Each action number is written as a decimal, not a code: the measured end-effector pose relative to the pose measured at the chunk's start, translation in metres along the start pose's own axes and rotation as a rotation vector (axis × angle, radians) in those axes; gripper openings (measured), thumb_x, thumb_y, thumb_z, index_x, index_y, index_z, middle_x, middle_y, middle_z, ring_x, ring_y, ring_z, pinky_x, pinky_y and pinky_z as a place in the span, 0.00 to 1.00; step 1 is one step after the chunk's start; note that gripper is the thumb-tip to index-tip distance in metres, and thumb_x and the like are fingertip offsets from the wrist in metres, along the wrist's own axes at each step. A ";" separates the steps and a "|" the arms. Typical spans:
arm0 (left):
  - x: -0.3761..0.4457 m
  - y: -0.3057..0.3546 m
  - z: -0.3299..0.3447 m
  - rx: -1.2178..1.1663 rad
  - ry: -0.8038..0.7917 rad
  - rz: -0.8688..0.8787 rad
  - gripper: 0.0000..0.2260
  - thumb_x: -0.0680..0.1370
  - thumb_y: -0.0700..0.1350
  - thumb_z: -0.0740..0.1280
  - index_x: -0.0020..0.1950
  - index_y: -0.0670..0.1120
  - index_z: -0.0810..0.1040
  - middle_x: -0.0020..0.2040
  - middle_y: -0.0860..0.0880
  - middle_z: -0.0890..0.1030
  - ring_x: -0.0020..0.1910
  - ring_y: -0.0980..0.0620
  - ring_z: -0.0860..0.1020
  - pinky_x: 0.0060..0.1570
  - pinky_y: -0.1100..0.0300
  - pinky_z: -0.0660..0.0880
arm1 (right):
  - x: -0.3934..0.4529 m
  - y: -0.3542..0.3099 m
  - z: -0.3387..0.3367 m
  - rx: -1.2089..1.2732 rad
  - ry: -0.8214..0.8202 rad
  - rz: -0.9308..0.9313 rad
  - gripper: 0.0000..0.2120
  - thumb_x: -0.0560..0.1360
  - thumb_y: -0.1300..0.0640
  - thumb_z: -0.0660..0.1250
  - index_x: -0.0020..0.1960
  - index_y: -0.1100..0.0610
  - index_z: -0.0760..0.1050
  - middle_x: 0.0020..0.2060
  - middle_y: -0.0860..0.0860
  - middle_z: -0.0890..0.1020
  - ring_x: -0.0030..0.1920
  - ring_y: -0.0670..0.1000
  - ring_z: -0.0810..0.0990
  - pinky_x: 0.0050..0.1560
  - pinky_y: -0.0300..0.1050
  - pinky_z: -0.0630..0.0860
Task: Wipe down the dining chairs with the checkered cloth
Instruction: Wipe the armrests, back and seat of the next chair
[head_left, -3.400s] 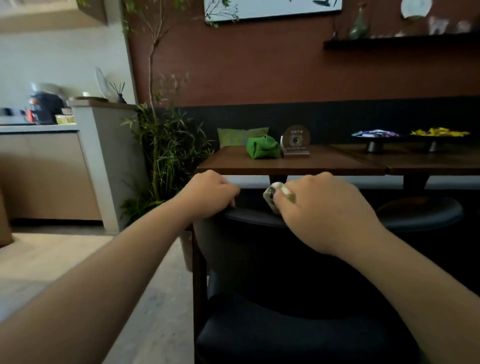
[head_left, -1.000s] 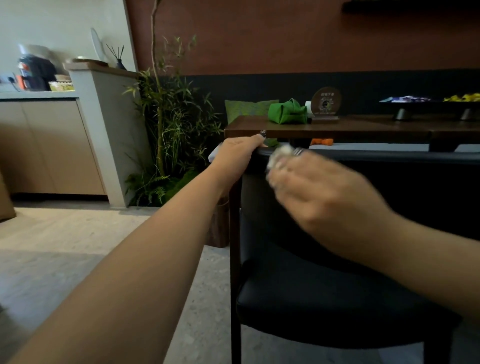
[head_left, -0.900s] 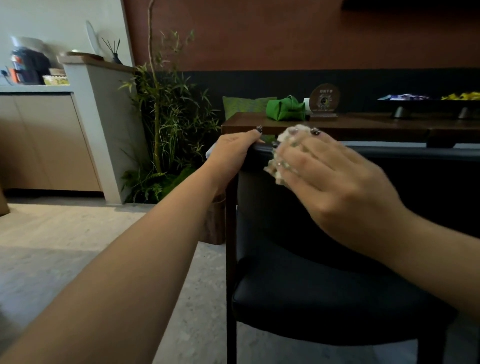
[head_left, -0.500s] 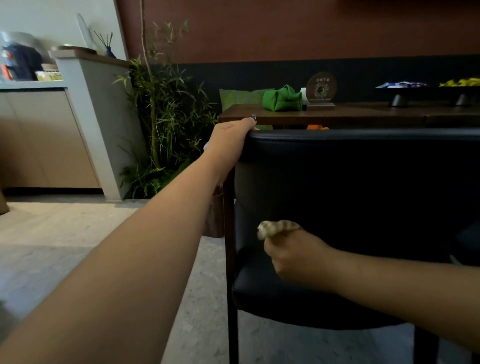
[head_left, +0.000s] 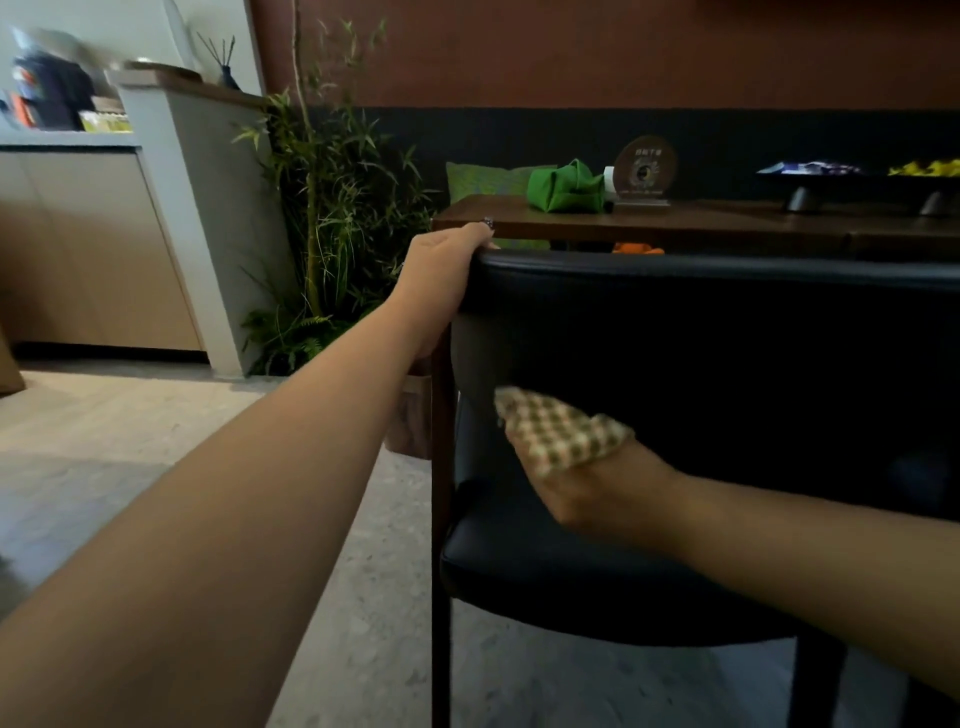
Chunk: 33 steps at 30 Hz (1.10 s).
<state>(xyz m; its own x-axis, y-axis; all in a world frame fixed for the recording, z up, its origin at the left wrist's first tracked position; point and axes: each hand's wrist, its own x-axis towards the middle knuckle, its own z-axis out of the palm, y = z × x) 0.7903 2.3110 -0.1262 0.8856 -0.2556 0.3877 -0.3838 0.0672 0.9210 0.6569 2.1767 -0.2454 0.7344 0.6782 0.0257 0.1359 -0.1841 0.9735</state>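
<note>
A person's left hand (head_left: 447, 265) curls over the upper left corner of a black leather-look dining chair with a dark wooden frame (head_left: 701, 332), its fingers hooked over the padded top edge and gripping it, while the bare forearm stretches back toward the camera. Lower and to the right of that hand, the right hand (head_left: 592, 493) holds a folded brown-and-cream checkered cloth (head_left: 561, 434) against the front face of the chair's backrest, just above the seat cushion; the cloth drapes over the fingers, which are hidden beneath it, so their exact curl cannot be told, though the cloth is clearly held in that hand. The two hands are well apart, one at the top rail, the other near the seat. Beyond the left hand, a dark brown wooden table (head_left: 675, 223) carries a bright green fabric pouch (head_left: 566, 187), a round dark plaque on a stand (head_left: 644, 169) and, farther toward the right, two dark footed dishes (head_left: 802, 182) with colourful contents. A green patterned cushion (head_left: 483, 179) sits behind the table against a black bench back. To the left of the left hand, a tall leafy bamboo plant (head_left: 332, 208) stands beside a pale grey counter end (head_left: 197, 208).
</note>
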 end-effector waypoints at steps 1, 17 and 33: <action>0.001 0.000 -0.001 0.014 -0.002 0.002 0.13 0.79 0.46 0.64 0.35 0.46 0.78 0.37 0.44 0.75 0.37 0.50 0.73 0.35 0.61 0.69 | 0.003 -0.011 0.005 0.047 -0.066 -0.093 0.19 0.81 0.68 0.47 0.66 0.73 0.68 0.63 0.68 0.73 0.61 0.64 0.77 0.53 0.53 0.79; -0.019 0.045 0.031 0.474 -0.263 0.389 0.18 0.74 0.51 0.60 0.25 0.55 0.79 0.26 0.54 0.77 0.30 0.54 0.75 0.39 0.53 0.73 | -0.035 0.081 -0.044 0.250 0.275 0.380 0.24 0.80 0.60 0.45 0.71 0.68 0.64 0.70 0.66 0.66 0.71 0.69 0.62 0.71 0.64 0.60; -0.018 0.040 0.031 0.528 -0.194 0.381 0.16 0.72 0.50 0.60 0.25 0.47 0.66 0.23 0.52 0.63 0.28 0.49 0.63 0.35 0.43 0.68 | -0.045 0.076 -0.040 0.165 0.531 0.622 0.11 0.80 0.58 0.62 0.57 0.61 0.78 0.51 0.60 0.73 0.43 0.57 0.73 0.39 0.50 0.67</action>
<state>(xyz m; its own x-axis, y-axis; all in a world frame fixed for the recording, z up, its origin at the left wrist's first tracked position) 0.7513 2.2885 -0.0977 0.6195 -0.4789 0.6220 -0.7793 -0.2805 0.5603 0.6076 2.1611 -0.1631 0.3022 0.6558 0.6918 -0.0649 -0.7099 0.7013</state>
